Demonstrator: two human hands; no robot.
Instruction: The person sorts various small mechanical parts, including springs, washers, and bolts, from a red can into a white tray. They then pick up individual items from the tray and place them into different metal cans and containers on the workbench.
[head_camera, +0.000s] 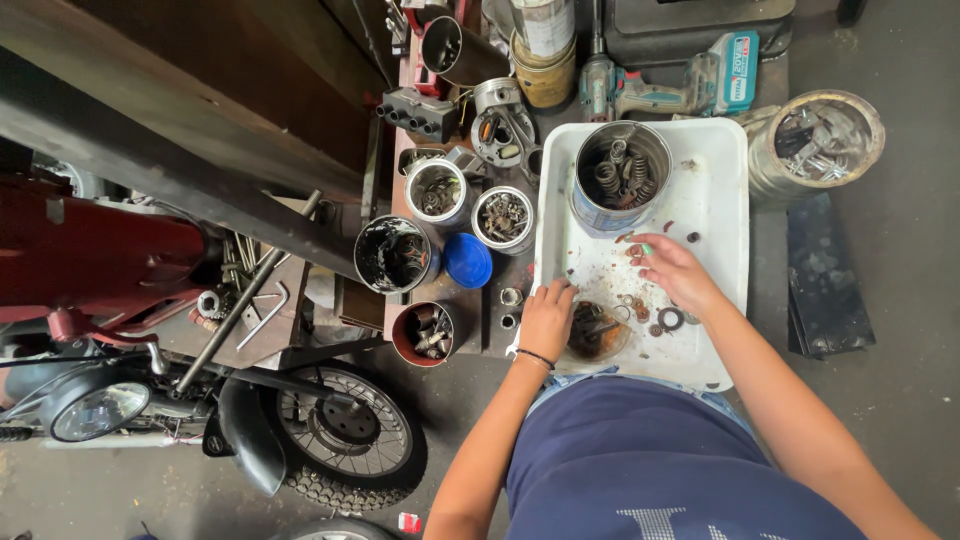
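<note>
A white plastic tray (716, 190) lies in front of me with rusty washers and rings (668, 319) scattered on its floor. My left hand (547, 318) rests at the tray's left edge, fingers curled against a small rusty bowl of parts (600, 335). My right hand (672, 272) hovers over the tray's middle with its fingertips pinched together near some small pieces; what they hold is too small to tell. A metal can (620, 175) full of springs stands at the tray's far end.
Left of the tray stand several tins of bolts and nuts (503, 217), a black-stained can (395, 255), a blue lid (468, 261) and a red can (426, 333). A cordless drill (660, 88) and a tin (818, 140) lie beyond. A motorcycle wheel (345, 432) is at lower left.
</note>
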